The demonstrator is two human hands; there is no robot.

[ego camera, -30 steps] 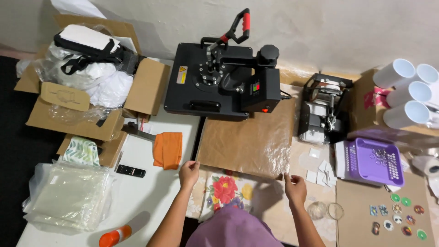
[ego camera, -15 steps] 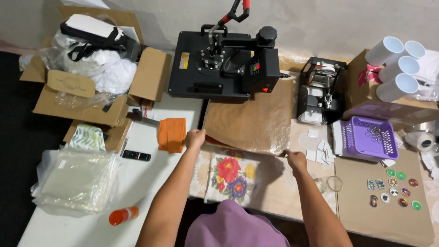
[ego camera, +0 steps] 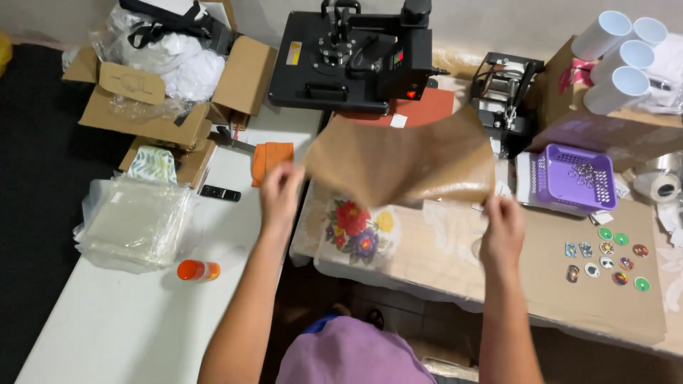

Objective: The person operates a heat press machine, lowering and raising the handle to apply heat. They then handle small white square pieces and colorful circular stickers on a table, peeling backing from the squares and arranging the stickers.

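Both hands are raised above the work table, each pinching a lower corner of a brown sheet (ego camera: 402, 160): the left hand (ego camera: 279, 193) grips its left corner, the right hand (ego camera: 503, 226) its right. That sheet is thin, smooth and slightly glossy, and it bows in the air so that its top edge curves; it looks like a non-stick or baking sheet, though motion blur makes the material hard to settle. It hangs in front of the black heat press (ego camera: 352, 57), a boxy metal machine with a flat plate, under which a rust-red pad (ego camera: 420, 110) shows. Below the lifted sheet lies a pale piece of cloth printed with red, blue and yellow flowers (ego camera: 358, 229), flat on the paper-covered table (ego camera: 569, 306).

Right of the hands stands a purple plastic basket (ego camera: 575, 178) with perforated walls, holding a small tangle of metal rings. Near it, round printed badges (ego camera: 606, 256) lie scattered on the brown covering. Three white cylindrical mugs (ego camera: 622, 50) rest on their sides on a cardboard box. At far left, an open cardboard box (ego camera: 163, 85) holds crumpled clear plastic and white fabric. An orange-capped bottle (ego camera: 198, 270) lies on the white table.
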